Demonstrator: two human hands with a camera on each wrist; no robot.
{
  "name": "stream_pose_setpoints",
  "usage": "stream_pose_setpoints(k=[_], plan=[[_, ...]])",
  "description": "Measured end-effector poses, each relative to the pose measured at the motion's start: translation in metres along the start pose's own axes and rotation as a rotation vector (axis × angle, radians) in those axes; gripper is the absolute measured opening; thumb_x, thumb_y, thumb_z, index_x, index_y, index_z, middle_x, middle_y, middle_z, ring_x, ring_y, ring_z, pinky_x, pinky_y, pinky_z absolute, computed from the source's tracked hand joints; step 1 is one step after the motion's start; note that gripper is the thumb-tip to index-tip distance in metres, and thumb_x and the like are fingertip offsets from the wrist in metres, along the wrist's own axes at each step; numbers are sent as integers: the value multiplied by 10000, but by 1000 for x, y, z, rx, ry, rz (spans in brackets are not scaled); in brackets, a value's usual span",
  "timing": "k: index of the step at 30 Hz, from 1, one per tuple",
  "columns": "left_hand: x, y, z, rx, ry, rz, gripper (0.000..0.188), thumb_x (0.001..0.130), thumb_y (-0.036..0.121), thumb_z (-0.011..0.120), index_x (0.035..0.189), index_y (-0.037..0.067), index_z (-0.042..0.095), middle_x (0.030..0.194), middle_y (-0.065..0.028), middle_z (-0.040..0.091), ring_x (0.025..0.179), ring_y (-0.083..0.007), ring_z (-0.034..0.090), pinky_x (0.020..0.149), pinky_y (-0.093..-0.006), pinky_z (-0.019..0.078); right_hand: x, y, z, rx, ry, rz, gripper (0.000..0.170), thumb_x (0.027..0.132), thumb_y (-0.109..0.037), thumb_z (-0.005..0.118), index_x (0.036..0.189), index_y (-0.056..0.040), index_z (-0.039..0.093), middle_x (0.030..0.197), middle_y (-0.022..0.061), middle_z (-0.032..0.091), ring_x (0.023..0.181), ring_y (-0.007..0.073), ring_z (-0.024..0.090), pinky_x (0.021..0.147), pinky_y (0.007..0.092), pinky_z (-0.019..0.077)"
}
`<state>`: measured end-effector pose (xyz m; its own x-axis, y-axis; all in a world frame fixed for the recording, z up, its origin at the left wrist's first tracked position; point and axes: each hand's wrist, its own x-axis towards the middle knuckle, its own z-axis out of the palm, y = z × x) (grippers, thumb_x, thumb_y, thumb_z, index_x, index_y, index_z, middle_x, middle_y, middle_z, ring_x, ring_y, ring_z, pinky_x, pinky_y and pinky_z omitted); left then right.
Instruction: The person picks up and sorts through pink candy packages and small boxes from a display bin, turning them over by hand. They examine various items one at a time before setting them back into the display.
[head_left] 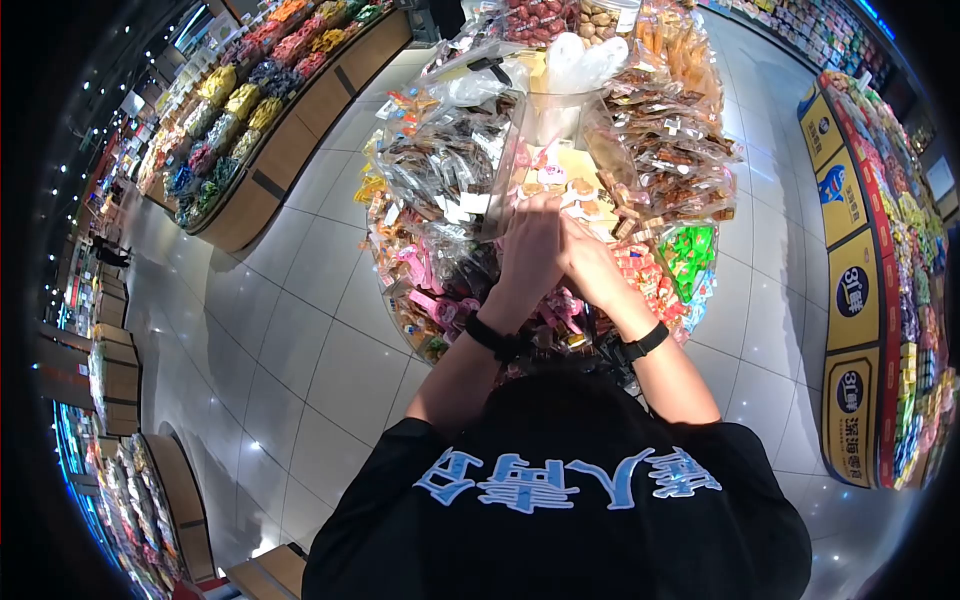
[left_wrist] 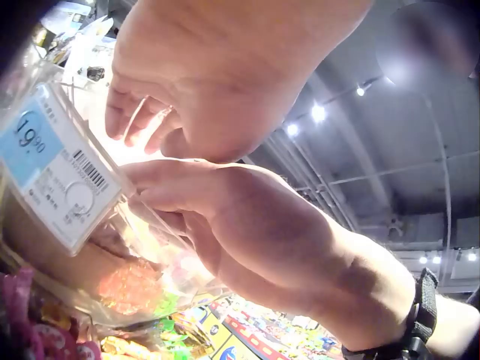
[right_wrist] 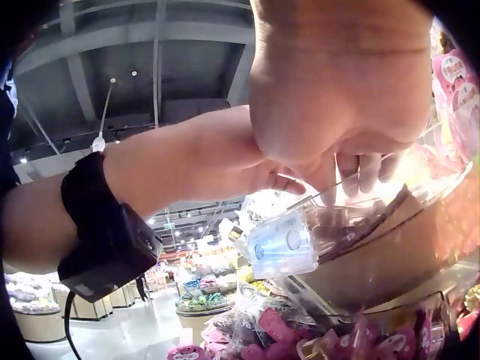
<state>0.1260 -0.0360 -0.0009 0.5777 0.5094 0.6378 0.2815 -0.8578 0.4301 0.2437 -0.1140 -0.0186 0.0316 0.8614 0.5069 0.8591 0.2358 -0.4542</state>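
In the head view both hands meet over the near end of a clear bin of small wrapped snacks. My left hand reaches forward, its fingertips beside pink-and-white packets. Close against it on the right lies my right hand, angled inward. The right wrist view shows the right hand above the clear bin wall, its fingers bent down behind the plastic. In the left wrist view the left hand hangs over the right hand. I cannot tell what the fingers hold.
A price tag reading 19.90 hangs on the bin front. Bagged dark snacks flank the bin on the left, brown packets on the right. Pink packets and green packets lie nearer. Other displays stand across the aisle.
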Motion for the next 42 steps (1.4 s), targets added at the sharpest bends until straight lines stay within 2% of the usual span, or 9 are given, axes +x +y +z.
stream_pose_setpoints(k=[3,8,15,23,28,35,36,39,42], plan=[[14,-16,11,-95,-123,136,363,998,173,502,1304,-5,581,1372,-224,559,1304,-428,489,1126,-496,371,4,-9,-22,66,-284,185,259,906,-105,524,1070,68,627,1158,273,645,1122,425,610,1002,472,487],[30,-26,18,-7,-532,-24,506,1087,350,327,1412,50,574,1548,-153,465,1448,-398,387,1212,-495,273,-5,15,-14,182,-173,87,220,874,-65,511,1024,35,637,1019,271,669,1021,457,624,936,497,503],[9,-43,31,209,-215,111,363,966,286,515,1192,82,712,1361,-134,641,1314,-324,558,1097,-524,394,33,5,-46,186,46,408,252,885,-121,536,747,-12,715,729,202,695,725,373,704,734,436,558],[2,-27,23,223,-179,114,254,867,286,666,981,71,742,1091,-89,692,1242,-297,567,1062,-548,377,116,32,-18,-134,-107,601,373,910,-289,603,1213,-96,703,1049,238,721,1001,396,699,868,485,540],[-3,-29,25,305,-317,38,482,803,260,640,1249,82,677,1477,-111,549,1440,-292,410,1192,-555,250,144,107,37,565,-211,842,605,885,-134,649,1476,-83,530,988,110,747,748,165,680,670,328,543],[1,-27,22,292,-398,8,515,800,281,640,1260,49,647,1531,-127,481,1468,-301,366,1207,-569,230,152,115,50,617,-147,892,476,888,-46,683,1356,8,611,964,112,750,725,172,711,655,335,566],[0,-28,23,291,-393,14,526,800,281,638,1272,49,643,1533,-128,479,1469,-303,363,1208,-569,227,152,114,46,591,-120,862,296,881,-15,694,1170,51,698,912,114,749,687,176,706,627,342,566],[-1,-29,23,290,-387,23,547,799,279,633,1297,50,634,1536,-128,476,1472,-306,359,1209,-570,224,151,111,38,543,-91,920,167,869,-3,704,1025,48,735,850,107,741,714,179,715,624,345,573],[0,-29,23,309,-398,31,556,798,279,634,1305,52,634,1534,-129,479,1471,-308,361,1209,-566,228,148,102,35,625,28,959,192,877,16,699,1063,62,714,876,116,736,733,191,721,612,333,585]])
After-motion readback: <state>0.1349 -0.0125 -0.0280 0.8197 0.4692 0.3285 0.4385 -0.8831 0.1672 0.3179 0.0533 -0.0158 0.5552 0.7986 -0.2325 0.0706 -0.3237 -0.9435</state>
